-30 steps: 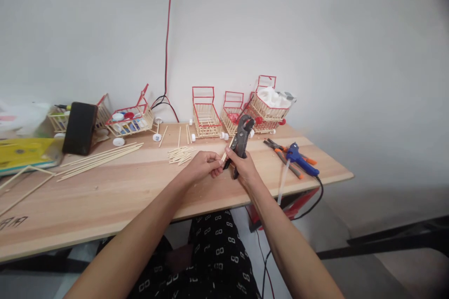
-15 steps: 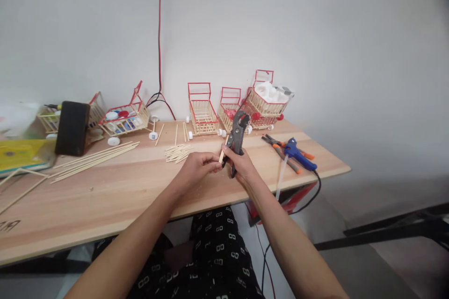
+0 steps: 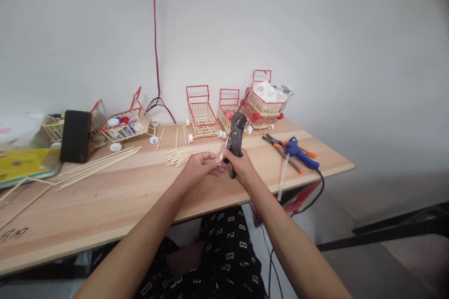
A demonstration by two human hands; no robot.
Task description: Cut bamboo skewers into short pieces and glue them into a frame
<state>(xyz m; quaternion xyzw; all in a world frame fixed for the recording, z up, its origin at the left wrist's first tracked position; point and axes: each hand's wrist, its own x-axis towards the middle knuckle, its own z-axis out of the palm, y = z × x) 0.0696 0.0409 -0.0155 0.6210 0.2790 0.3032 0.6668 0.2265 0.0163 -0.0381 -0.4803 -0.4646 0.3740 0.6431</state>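
Note:
My right hand (image 3: 242, 167) grips black cutting pliers (image 3: 235, 135) upright above the wooden table (image 3: 122, 196), jaws pointing up. My left hand (image 3: 201, 166) pinches a short wooden stick (image 3: 220, 155) and holds it against the pliers, just below the jaws. Both hands meet over the table's front middle. A small pile of cut stick pieces (image 3: 178, 155) lies just left of my hands.
Several stick-built carts with red frames (image 3: 199, 114) line the back edge by the wall. A blue glue gun (image 3: 301, 158) and orange-handled pliers (image 3: 280, 147) lie at the right. Long sticks (image 3: 98, 162), a black phone (image 3: 75, 136) and a yellow box (image 3: 21, 163) sit on the left.
The hands stay together holding stick and pliers; the stick end has slid slightly lower against the pliers. The camera view shifted a little.

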